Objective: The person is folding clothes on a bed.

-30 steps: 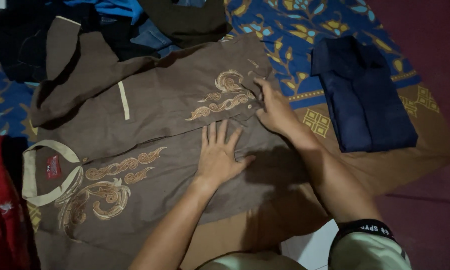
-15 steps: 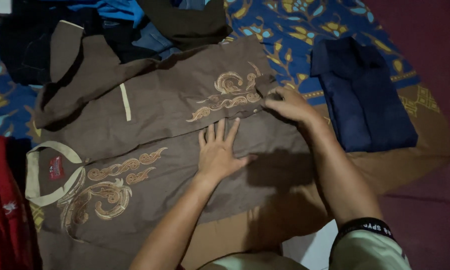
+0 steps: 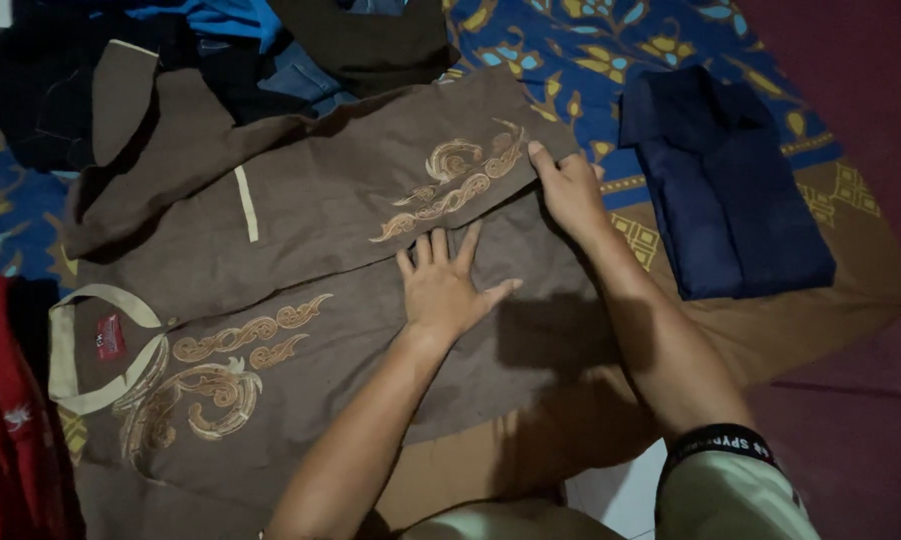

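A brown shirt (image 3: 300, 215) with tan embroidered swirls and a cream collar lies spread on a patterned blue and orange cloth (image 3: 610, 60). My left hand (image 3: 445, 285) lies flat, fingers spread, on the lower middle of the shirt. My right hand (image 3: 568, 185) rests palm down on the shirt's right edge, next to the upper embroidered panel, which lies smooth. Neither hand grips anything.
A folded dark blue garment (image 3: 730, 185) lies to the right. A red garment (image 3: 5, 400) sits at the left edge. Dark and blue clothes (image 3: 260, 40) are piled at the top. Dark red fabric (image 3: 870, 100) lies at the far right.
My right hand pulled the bunched corner of the upper shirt panel outward and now presses it flat. My left hand shifted slightly up and stayed flat.
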